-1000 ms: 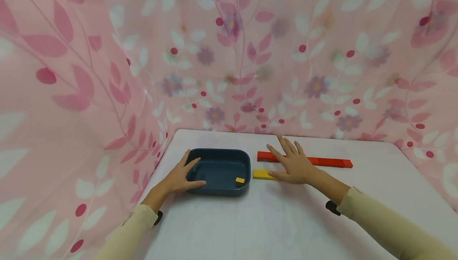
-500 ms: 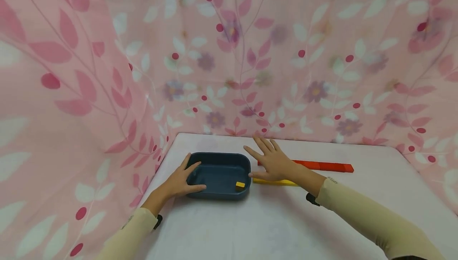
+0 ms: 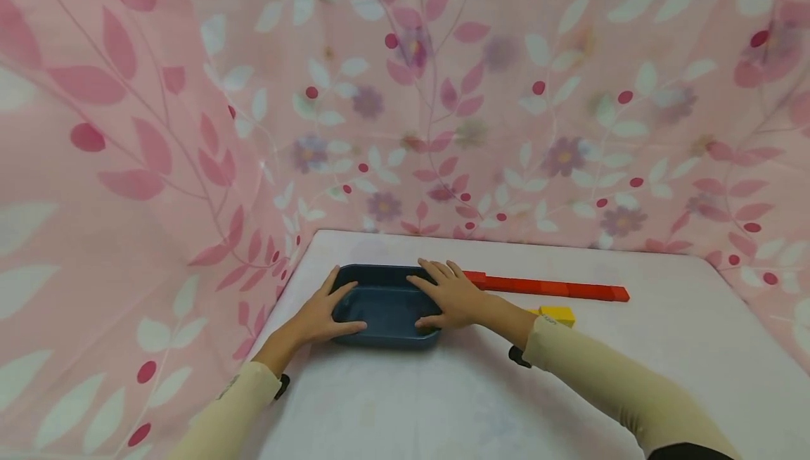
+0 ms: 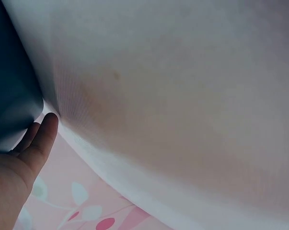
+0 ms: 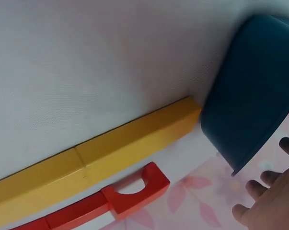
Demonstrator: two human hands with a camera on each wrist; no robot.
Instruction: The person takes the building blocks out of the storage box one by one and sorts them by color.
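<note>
A dark blue rectangular tub (image 3: 386,342) stands at the left of the white table. My left hand (image 3: 316,316) is at its left end, fingers and thumb spread over the rim; in the left wrist view fingers (image 4: 43,139) lie beside the tub's corner. Over the opposite end my right hand (image 3: 452,296) reaches with fingers spread, and whether it touches the rim cannot be told. No small yellow block shows inside the tub now; the right hand covers that corner. A row of yellow blocks (image 5: 134,136) runs from close to the tub, mostly hidden by my right forearm in the head view.
Behind the yellow row lies a long row of red blocks (image 3: 550,289), with a notched red block (image 5: 139,191) at its tub end. Pink floral cloth (image 3: 506,94) hangs behind the table (image 3: 411,404) and along its left side.
My right hand has moved left from above the block rows to the tub's right end. It now covers the corner where a small yellow block was seen. The left hand has stayed put.
</note>
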